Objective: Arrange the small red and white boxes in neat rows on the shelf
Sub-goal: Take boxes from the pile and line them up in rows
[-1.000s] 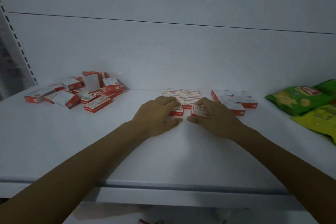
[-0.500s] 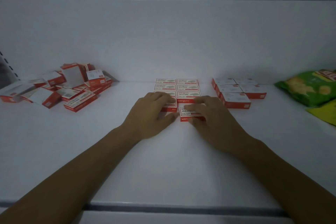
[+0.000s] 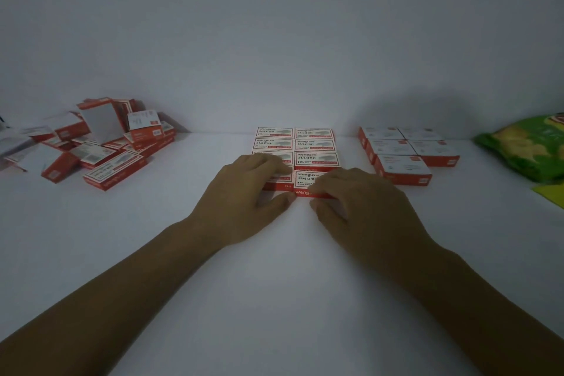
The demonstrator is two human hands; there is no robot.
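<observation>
1. The shelf (image 3: 290, 284) carries all the stock. It is white and looks smooth, so a pushed box may slide further than intended.
2. The loose heap (image 3: 103, 149) of red and white boxes lies at the left, well apart from the hands. Boxes lean on one another. Pulling one from below may topple the rest.
3. The green bag (image 3: 525, 146) lies at the right edge, near the side group (image 3: 403, 156) of boxes.
4. The centre block (image 3: 314, 145) stands in two columns against the back wall, with its boxes touching.
5. The left hand (image 3: 247, 201) lies over the front-left box (image 3: 279, 185), fingers nearly straight and pressing on top.
6. The right hand (image 3: 363, 204) grasps the front-right box (image 3: 306, 181), with curled fingers over the top and the thumb at the front face.
7. The front-right box sits slightly forward of its neighbour. A hard or off-centre push may skew it or shove the rows behind out of line. Lifting the hand carelessly may drag the box back.
</observation>
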